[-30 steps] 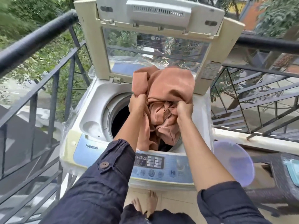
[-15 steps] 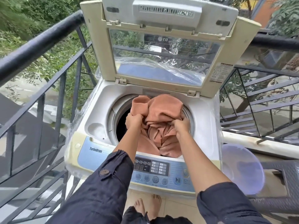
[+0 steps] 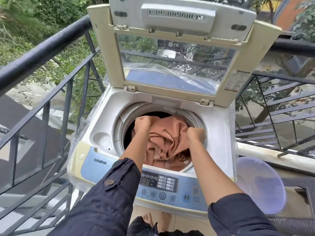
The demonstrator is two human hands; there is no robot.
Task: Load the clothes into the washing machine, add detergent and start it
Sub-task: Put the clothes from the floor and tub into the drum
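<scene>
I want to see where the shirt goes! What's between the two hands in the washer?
In the head view, bunched orange-brown cloth fills the gap between the left hand and right hand, both gripping it inside the round drum opening.

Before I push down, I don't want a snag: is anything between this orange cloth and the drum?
Nothing visible. The lid stands open, and the orange cloth, held by the left hand and right hand, already sits in the drum opening.

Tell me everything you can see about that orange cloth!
The orange cloth is a soft, plain, peach-brown fabric, crumpled into many folds. It sits bunched in the round drum opening of the washing machine, filling most of it. The left hand and right hand each have a closed grip on it.
</scene>
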